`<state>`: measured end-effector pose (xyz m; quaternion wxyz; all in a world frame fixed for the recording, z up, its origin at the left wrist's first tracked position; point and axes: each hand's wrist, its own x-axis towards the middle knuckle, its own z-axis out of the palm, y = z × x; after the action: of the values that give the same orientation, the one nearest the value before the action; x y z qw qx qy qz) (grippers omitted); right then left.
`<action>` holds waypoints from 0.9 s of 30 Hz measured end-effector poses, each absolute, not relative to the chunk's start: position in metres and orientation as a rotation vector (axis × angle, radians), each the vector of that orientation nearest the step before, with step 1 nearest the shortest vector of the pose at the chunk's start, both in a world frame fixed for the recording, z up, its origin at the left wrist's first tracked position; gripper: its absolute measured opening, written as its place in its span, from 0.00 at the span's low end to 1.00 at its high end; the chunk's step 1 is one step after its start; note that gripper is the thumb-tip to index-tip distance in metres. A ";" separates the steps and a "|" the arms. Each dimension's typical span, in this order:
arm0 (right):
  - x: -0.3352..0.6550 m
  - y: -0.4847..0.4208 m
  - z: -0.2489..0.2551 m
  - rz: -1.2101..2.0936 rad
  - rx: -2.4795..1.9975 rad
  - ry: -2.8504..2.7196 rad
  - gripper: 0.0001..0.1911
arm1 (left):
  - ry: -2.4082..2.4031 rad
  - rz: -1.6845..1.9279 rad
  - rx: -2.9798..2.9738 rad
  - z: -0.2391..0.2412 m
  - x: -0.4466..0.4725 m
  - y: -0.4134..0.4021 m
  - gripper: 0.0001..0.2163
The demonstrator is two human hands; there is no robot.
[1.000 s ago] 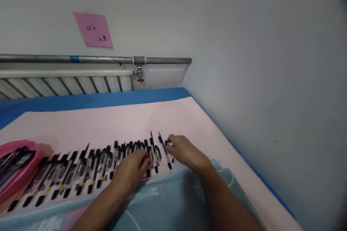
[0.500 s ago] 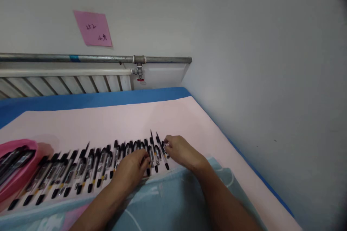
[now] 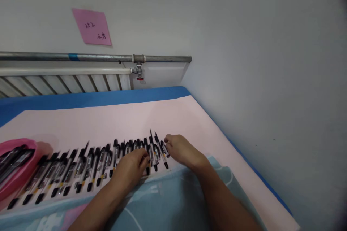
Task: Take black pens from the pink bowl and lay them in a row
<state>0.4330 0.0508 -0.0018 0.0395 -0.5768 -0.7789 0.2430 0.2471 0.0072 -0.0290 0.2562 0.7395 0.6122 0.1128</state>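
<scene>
Several clear-barrelled pens [image 3: 94,166] with black ends lie side by side in a long row, with loose black pen caps [image 3: 164,148] among them. My left hand [image 3: 131,166] rests over the row's right part, thumb and fingers drawn together; anything between them is hidden. At the right end of the row, my right hand [image 3: 180,149] has its fingers curled beside the outermost cap. Whether those fingertips grip anything is too small to tell. Two thin dark-tipped pens [image 3: 159,148] lie between my hands.
A pink basket [image 3: 32,166] full of dark pens stands at the left. Pale pink sheeting [image 3: 108,122] covers the blue surface [image 3: 94,98]. Light blue cloth [image 3: 168,195] lies under my forearms. Behind are a radiator [image 3: 62,83] and a pipe [image 3: 103,57]; a wall [image 3: 257,90] bounds the right.
My right hand has shifted very slightly, and the outermost cap by its fingertips shows more plainly. My left hand stays almost in place. The whole view has moved a little.
</scene>
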 end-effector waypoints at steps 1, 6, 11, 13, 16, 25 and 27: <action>0.433 0.051 -0.001 0.753 -1.774 -2.389 0.14 | 1.664 0.306 2.010 -0.029 0.247 0.007 0.08; 0.433 0.049 0.003 0.872 -1.760 -2.348 0.18 | 1.673 0.297 2.009 -0.027 0.248 0.008 0.08; 0.435 0.047 0.006 1.253 -1.811 -2.123 0.22 | 1.683 0.287 2.005 -0.027 0.247 0.007 0.08; 0.435 0.047 0.007 1.295 -1.830 -2.097 0.22 | 1.685 0.288 2.002 -0.027 0.247 0.007 0.08; 0.434 0.047 0.009 1.318 -1.832 -2.095 0.21 | 1.693 0.266 1.999 -0.028 0.246 0.007 0.09; 0.436 0.048 0.008 1.306 -1.839 -2.119 0.19 | 1.693 0.281 2.002 -0.027 0.245 0.008 0.09; 0.437 0.050 0.003 1.247 -1.894 -2.099 0.19 | 1.696 0.301 2.005 -0.026 0.244 0.008 0.09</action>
<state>0.4367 0.0495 0.0033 0.0260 -0.6127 -0.6790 0.4035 0.2439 0.0076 -0.0263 0.2464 0.7352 0.6218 0.1103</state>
